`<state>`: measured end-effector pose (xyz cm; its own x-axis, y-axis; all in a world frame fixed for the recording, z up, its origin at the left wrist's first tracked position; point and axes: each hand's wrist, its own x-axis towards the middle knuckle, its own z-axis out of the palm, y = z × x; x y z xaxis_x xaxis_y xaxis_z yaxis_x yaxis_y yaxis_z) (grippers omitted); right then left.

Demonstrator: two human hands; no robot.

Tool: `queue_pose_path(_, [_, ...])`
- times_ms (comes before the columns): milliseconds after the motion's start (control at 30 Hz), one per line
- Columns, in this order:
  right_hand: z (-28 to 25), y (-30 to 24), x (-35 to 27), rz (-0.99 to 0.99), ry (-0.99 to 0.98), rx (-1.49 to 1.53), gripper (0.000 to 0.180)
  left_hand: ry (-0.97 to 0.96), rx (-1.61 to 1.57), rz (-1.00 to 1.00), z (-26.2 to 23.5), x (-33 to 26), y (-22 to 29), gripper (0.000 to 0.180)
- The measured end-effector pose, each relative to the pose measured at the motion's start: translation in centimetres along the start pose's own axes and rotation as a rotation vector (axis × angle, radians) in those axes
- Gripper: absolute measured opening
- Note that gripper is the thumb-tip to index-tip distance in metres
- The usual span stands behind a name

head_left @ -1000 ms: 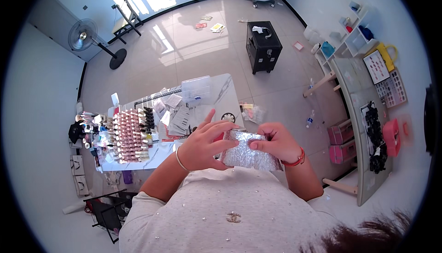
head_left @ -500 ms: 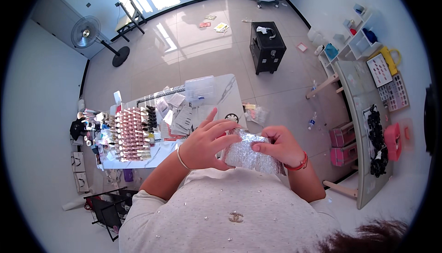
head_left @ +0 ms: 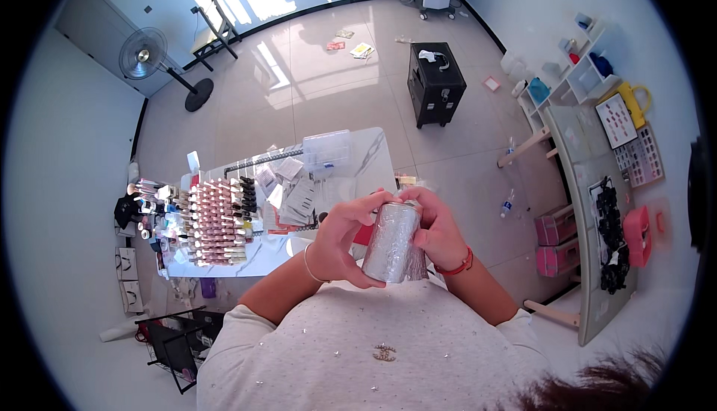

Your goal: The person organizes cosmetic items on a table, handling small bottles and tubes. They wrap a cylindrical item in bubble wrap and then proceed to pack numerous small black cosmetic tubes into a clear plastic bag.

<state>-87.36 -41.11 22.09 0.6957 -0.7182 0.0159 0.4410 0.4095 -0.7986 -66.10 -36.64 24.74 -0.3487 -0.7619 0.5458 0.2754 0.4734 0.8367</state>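
In front of my chest, both hands hold a shiny silver, foil-covered cylinder with a crinkled surface. It stands nearly upright, and a loose foil edge hangs at its lower right. My left hand curves round its left side, thumb near the bottom and fingers at the top. Against its right side, my right hand presses with the thumb on the front and the fingers over the top. Whether anything is inside the foil cannot be seen. Just behind my left hand shows a small part of something red.
A marble-patterned table stands beyond my hands, bearing rows of nail polish bottles, small packets and a clear plastic box. A black wheeled case is on the floor ahead. To the right is a side table; a fan stands far left.
The foil went from a broad, slanted piece to an upright cylinder. My left hand closed round its left side, and my right hand moved left and up to its top.
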Motion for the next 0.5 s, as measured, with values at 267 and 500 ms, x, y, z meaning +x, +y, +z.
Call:
queue_pose_path(267, [1.5,-2.3,1.7,-0.078,-0.080,0.055,0.093,-0.024,0.381,0.007,-0.3,1.2,0.7,0.106])
queue_pose_path(500, [1.1,-2.8,1.2,0.135,0.173,-0.329,0.070,-0.240,0.891,-0.156,-0.2,1.5,3.0,0.099])
